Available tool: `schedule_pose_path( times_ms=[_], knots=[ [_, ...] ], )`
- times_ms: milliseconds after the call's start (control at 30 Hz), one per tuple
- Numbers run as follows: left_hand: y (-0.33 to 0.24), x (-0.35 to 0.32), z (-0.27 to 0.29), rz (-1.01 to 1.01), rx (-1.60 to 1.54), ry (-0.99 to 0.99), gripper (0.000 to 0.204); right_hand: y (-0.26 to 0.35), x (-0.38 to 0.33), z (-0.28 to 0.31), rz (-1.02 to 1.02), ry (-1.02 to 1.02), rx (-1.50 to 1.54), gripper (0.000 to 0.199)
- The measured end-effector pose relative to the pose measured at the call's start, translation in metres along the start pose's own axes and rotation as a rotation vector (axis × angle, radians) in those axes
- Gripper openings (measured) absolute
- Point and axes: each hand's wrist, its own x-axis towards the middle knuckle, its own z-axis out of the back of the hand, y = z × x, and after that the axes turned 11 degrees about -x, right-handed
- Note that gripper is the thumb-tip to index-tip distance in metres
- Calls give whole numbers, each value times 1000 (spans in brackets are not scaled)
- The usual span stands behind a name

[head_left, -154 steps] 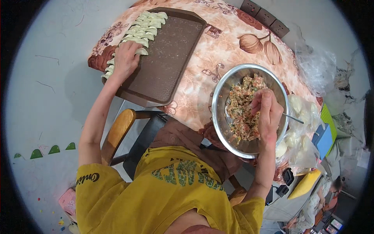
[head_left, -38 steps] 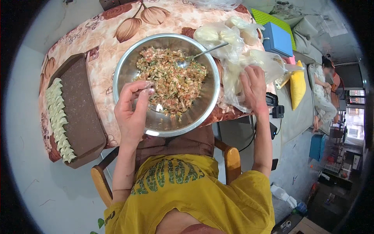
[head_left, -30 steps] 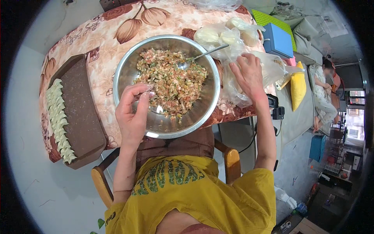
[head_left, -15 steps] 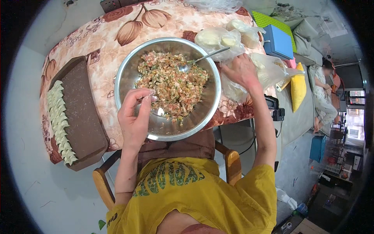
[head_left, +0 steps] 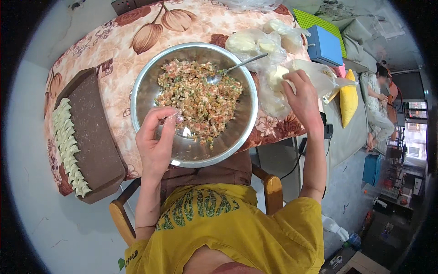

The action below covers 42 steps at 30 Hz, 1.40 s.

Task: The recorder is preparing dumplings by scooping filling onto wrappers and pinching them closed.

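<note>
A wide steel bowl (head_left: 246, 130) holds chopped meat and vegetable filling (head_left: 198, 96), with a metal spoon (head_left: 246, 62) leaning on its far right rim. Over the bowl's near left side is my left hand (head_left: 157, 139), closed in a pinch; its fingertips look wet and shiny, and anything between them is too small to name. My right hand (head_left: 303, 100) is right of the bowl, fingers curled at the edge of a pale, round, flat stack (head_left: 276, 77), possibly dough wrappers, among clear plastic bags (head_left: 273, 105). What those fingers grip cannot be made out.
Left of the bowl, a brown tray (head_left: 98, 137) carries a row of pale green pleated dumplings (head_left: 68, 141). More bagged pale dough (head_left: 244, 43) lies behind my right hand. A blue box (head_left: 325, 47) and yellow pouch (head_left: 348, 100) are farther right. Another person (head_left: 378, 105) sits beyond.
My right hand has drawn back to the right, from flat on the plastic bag to curled fingers, uncovering the pale stack. My left hand keeps its pinch over the bowl.
</note>
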Motion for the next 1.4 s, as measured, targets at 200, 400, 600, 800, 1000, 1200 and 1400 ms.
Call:
schedule_pose_path(
  times_ms=[200, 400, 600, 800, 1000, 1200, 1400],
  knots=[
    [4, 0, 3, -19, 4, 25, 14, -9, -44, -9, 61, 141, 69, 10],
    [1, 1, 3, -5, 17, 37, 14, 1, -71, -19, 13, 186, -31, 12],
    [-1, 0, 0, 8, -7, 31, 14, -9, -68, -31, -209, 67, 2, 18],
    [-1, -3, 2, 1, -24, 15, 14, -13, -61, -42, -237, -35, -61, 14],
    [1, -2, 2, -13, -26, 13, 13, -39, -57, -54, -362, 48, 263, 16],
    [-2, -2, 1, -9, 11, -3, 13, -46, -47, -49, -554, 225, 615, 12],
    [-2, -3, 0, -6, -1, -5, 13, -51, -49, -53, -573, 291, 770, 11]
  ],
)
